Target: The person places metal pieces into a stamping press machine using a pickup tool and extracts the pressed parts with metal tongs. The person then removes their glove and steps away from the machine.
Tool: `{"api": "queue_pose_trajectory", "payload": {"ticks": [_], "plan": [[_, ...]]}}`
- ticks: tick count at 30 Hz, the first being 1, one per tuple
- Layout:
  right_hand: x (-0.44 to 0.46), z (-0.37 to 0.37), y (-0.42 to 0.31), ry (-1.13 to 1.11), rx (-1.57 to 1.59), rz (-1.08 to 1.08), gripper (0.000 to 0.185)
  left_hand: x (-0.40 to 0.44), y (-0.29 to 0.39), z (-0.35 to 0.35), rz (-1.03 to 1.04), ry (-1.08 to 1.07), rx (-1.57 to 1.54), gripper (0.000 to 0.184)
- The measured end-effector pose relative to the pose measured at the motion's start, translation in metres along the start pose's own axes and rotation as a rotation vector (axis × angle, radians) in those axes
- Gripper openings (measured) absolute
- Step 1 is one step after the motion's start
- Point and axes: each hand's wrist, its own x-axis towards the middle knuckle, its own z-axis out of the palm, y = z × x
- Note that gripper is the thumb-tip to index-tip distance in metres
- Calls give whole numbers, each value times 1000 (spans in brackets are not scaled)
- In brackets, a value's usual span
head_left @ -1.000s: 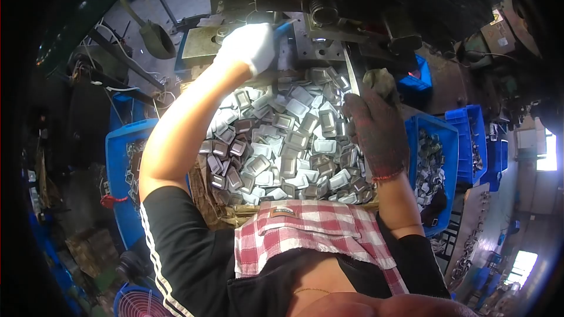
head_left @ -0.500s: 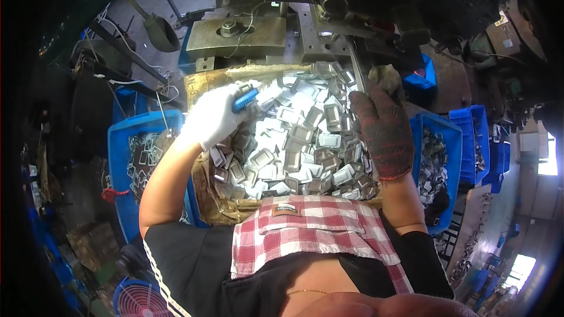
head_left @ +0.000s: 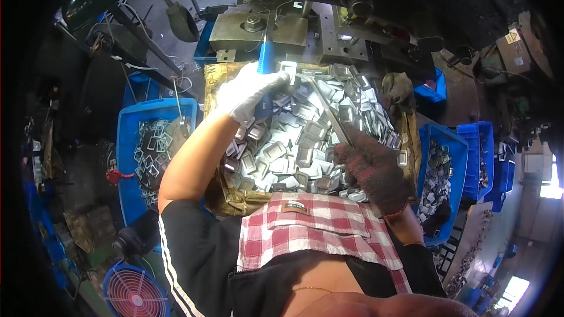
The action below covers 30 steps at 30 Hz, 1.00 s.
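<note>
My left hand (head_left: 249,91), in a white glove, is closed round a blue-handled tool (head_left: 266,58) with a flat metal blade pointing up and away. Its fingertips also pinch a small rectangular metal piece (head_left: 288,69) with a recessed middle. In a dark red-and-black knitted glove, my right hand (head_left: 376,170) grips a long, thin, tapering metal tool (head_left: 330,111); the exact kind is unclear. That tool's tip lies close to the pinched piece. Below both hands is a heap of similar metal pieces (head_left: 302,155) in a worn cardboard box (head_left: 217,73).
Blue bins of metal parts stand left (head_left: 191,105) and right (head_left: 461,141). A machine with a bolted block (head_left: 252,32) rises behind the box. A crumpled cloth-like lump (head_left: 397,88) sits at the box's right edge, and a fan (head_left: 136,299) at lower left.
The blue-handled tool has swung upright as my left hand moved right. My right hand has come down and in, swinging the long tool leftward over the heap. The view has shifted slightly.
</note>
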Motion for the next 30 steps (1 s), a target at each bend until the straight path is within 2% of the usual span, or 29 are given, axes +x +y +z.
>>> {"api": "queue_pose_trajectory", "payload": {"ticks": [6,8,11,12,14,17,21,22,24,30], "plan": [[3,0,3,-48,4,-20,39,-5,3,1,-74,-12,-36,30],[10,0,14,-35,-87,-111,39,-10,4,4,-66,-35,-70,32],[13,-4,13,15,-178,-168,38,-2,4,-24,35,-133,344,37],[13,-5,10,37,-200,-176,38,-10,20,-22,45,-61,528,42],[12,-10,8,40,-162,-135,37,-7,32,-28,42,0,844,41],[12,-13,10,57,-106,-49,36,13,24,-35,210,3,1354,43],[6,-19,4,207,-269,-79,33,28,67,-1,133,-65,1510,39],[4,-23,4,240,-303,-79,33,36,72,1,181,-83,1543,39],[2,-32,8,302,-372,-79,32,50,88,15,101,-100,1616,39],[9,-44,12,447,-415,-235,32,89,107,49,72,-296,1674,40]]}}
